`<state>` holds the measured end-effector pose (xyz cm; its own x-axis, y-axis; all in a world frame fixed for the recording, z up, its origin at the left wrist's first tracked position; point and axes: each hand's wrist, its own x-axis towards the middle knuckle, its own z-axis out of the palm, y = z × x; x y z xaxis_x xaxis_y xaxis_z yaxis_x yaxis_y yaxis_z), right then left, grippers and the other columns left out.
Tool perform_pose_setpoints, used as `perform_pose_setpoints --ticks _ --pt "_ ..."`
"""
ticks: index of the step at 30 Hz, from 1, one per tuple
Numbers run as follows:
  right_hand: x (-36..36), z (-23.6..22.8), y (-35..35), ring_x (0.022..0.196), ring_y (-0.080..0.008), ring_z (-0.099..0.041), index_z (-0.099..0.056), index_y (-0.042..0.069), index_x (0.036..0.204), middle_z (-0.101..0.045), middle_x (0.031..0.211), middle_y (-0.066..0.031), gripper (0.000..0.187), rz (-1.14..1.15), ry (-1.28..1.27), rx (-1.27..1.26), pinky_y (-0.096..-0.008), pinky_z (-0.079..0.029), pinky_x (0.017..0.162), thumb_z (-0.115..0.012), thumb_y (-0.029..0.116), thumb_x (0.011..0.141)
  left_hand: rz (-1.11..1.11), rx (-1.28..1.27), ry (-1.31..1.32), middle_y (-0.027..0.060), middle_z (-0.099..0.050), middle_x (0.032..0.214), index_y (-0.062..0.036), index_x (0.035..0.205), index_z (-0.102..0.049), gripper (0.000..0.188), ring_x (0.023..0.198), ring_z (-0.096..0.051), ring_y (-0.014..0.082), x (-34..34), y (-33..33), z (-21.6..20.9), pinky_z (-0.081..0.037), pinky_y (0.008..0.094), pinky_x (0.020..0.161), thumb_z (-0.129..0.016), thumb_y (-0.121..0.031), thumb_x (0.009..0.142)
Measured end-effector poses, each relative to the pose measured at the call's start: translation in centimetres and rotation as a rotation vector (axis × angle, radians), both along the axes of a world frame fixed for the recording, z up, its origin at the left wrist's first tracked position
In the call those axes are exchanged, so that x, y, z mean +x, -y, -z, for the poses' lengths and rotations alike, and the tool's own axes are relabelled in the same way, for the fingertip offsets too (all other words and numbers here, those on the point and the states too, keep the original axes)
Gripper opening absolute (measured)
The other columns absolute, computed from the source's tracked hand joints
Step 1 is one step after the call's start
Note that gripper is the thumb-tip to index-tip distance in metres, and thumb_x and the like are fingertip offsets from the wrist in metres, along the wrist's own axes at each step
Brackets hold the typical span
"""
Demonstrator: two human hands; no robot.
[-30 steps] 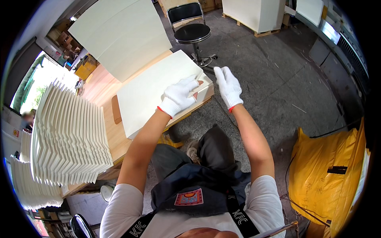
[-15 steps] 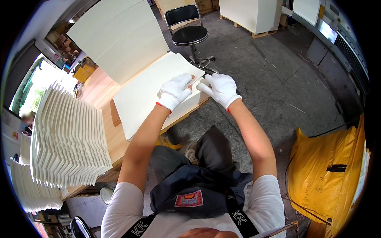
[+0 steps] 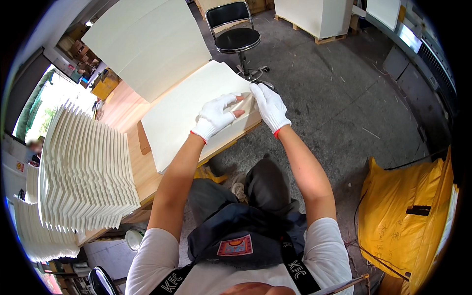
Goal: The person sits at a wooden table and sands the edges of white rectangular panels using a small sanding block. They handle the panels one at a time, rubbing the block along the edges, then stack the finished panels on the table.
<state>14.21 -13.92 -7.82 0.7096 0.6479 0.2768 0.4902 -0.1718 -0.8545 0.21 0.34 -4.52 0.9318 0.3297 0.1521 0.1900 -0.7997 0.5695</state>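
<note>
A stack of large white paper sheets (image 3: 184, 115) lies on the wooden table in front of me. My left hand (image 3: 215, 116), in a white glove with bare thumb and forefinger tips, rests on the top near the right end. Its thumb and forefinger are spread, pointing right. At the stack's right corner, my gloved right hand (image 3: 269, 104) has its fingers close together around the paper's edge, thumb hidden. Between both hands a sheet corner (image 3: 249, 104) is bent up and curled.
Folded white sheets (image 3: 88, 172) stand in a tall fanned pile on the table's left. Upright white boards (image 3: 150, 46) rise behind the stack. A black swivel chair (image 3: 238, 39) stands beyond. To the right is a yellow-covered bulk (image 3: 403, 216); a wrapped pallet load (image 3: 314, 17) sits far back.
My right hand has turned upward and closed its fingers at the corner, where the sheet now curls up. My left hand has shifted slightly; its thumb now shows apart from the forefinger.
</note>
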Motion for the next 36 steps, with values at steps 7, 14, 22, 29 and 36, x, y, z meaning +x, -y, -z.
perform_pose_setpoints --ticks 7,14,22,29,36 --pt "0.1 0.4 -0.1 0.096 -0.0464 -0.061 -0.060 0.008 0.104 -0.065 0.099 -0.0234 0.048 0.010 0.026 -0.022 -0.0516 -0.046 0.081 -0.037 0.050 0.103 -0.019 -0.022 -0.033 0.0083 -0.067 0.129 -0.0150 0.130 -0.065 0.044 0.117 -0.064 0.0251 0.1 -0.4 0.0 -0.049 0.0337 0.101 -0.071 -0.032 0.090" --pt "0.1 0.4 -0.2 0.095 -0.0443 -0.063 -0.059 0.011 0.108 -0.067 0.098 -0.0218 0.046 -0.022 0.027 -0.108 -0.0535 -0.047 0.079 -0.037 0.051 0.103 0.014 -0.084 0.082 0.0094 -0.070 0.120 -0.0164 0.129 -0.066 0.037 0.107 -0.068 0.0260 0.0 -0.1 0.2 -0.051 0.0344 0.096 -0.064 -0.026 0.093" --pt "-0.1 0.5 0.2 0.092 -0.0400 -0.066 -0.058 0.017 0.118 -0.066 0.107 -0.0157 0.033 -0.030 0.203 -0.093 -0.0509 -0.050 0.077 -0.039 0.039 0.104 0.017 0.043 0.061 0.0092 -0.071 0.116 -0.0217 0.127 -0.067 0.038 0.102 -0.069 0.0262 -0.1 0.3 0.4 -0.052 0.0344 0.092 -0.069 -0.029 0.090" --pt "-0.1 0.4 0.3 0.092 -0.0391 -0.066 -0.057 0.017 0.120 -0.065 0.107 -0.0150 0.030 -0.043 0.183 -0.108 -0.0499 -0.051 0.076 -0.039 0.035 0.104 0.006 0.008 0.053 0.0129 -0.070 0.115 -0.0134 0.128 -0.066 0.033 0.101 -0.068 0.0244 -0.1 0.8 -0.3 -0.051 0.0332 0.092 -0.060 -0.019 0.095" --pt "-0.2 1.1 0.1 0.088 -0.0434 -0.065 -0.056 0.012 0.111 -0.067 0.096 -0.0209 0.038 -0.005 0.208 0.008 -0.0527 -0.048 0.075 -0.039 0.044 0.104 0.074 0.088 0.064 0.0136 -0.070 0.113 -0.0150 0.128 -0.065 0.033 0.099 -0.068 0.0262 0.0 0.1 0.0 -0.051 0.0333 0.090 -0.058 -0.017 0.095"
